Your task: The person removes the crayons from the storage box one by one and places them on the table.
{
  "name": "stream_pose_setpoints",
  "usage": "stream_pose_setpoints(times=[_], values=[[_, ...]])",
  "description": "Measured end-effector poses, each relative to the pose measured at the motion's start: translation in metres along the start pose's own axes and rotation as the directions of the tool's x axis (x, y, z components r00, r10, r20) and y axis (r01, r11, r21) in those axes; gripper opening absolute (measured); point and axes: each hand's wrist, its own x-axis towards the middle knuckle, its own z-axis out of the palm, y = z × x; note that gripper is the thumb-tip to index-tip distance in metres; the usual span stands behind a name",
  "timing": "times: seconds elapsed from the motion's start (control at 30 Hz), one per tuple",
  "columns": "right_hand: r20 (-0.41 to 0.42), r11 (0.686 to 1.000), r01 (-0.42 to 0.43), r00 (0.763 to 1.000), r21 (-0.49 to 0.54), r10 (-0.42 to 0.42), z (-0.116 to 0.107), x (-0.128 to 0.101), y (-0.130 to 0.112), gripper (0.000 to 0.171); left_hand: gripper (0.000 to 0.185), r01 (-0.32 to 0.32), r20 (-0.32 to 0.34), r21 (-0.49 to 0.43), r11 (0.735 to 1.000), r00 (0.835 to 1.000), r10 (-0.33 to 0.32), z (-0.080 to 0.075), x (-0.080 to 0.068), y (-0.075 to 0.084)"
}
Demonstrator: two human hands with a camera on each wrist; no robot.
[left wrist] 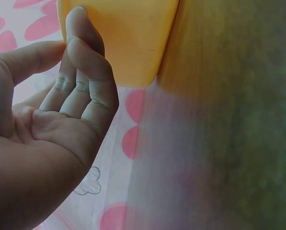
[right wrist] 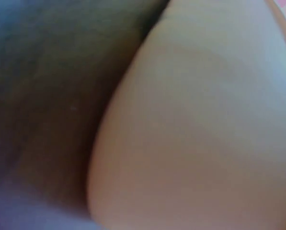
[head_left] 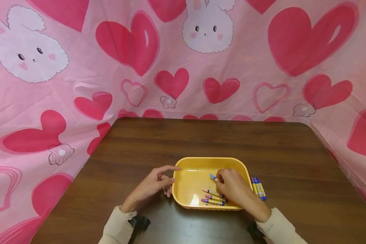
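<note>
A yellow plastic tray (head_left: 211,207) stands on the table with several crayons inside. My right hand (head_left: 233,184) is over its right part, pinching a blue crayon (head_left: 213,177) whose tip points to the upper left. Below that hand lie an orange-tipped crayon (head_left: 212,193) and two pink or purple-tipped crayons (head_left: 212,202), roughly parallel. My left hand (head_left: 154,184) is at the tray's left end, its index finger reaching the rim and its thumb against the side. In the left wrist view the other fingers bend loosely beside the tray wall (left wrist: 133,43). The right wrist view shows only blurred skin.
Right of the tray, several crayons (head_left: 258,188) lie side by side on the brown wooden table (head_left: 140,145). A pink cloth with hearts and rabbits (head_left: 177,61) hangs around the table's back and sides. Dark wrist straps (head_left: 139,223) show at the cuffs.
</note>
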Motion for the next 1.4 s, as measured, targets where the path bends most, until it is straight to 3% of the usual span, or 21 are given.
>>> stream_pose_setpoints(times=[0.53,0.93,1.23,1.4], values=[[-0.098,0.996,0.089,0.991,-0.031,-0.091,-0.024,-0.014,-0.007,0.011,0.043,-0.003,0.003,0.011,1.000,1.000,0.003,0.000,0.000,0.000],[-0.155,0.998,0.037,0.987,-0.053,-0.045,-0.041,-0.028,0.004,0.009,0.044,-0.003,-0.001,0.015,1.000,1.000,0.003,-0.001,0.000,-0.001],[-0.267,0.994,0.094,0.958,-0.048,-0.103,-0.052,-0.037,0.015,0.012,0.046,-0.008,-0.004,0.021,1.000,1.000,0.008,0.000,-0.002,-0.001],[-0.263,0.997,0.067,0.963,0.023,-0.059,-0.061,-0.042,0.022,0.009,0.047,-0.007,-0.005,0.020,1.000,1.000,0.007,0.000,-0.003,0.000]])
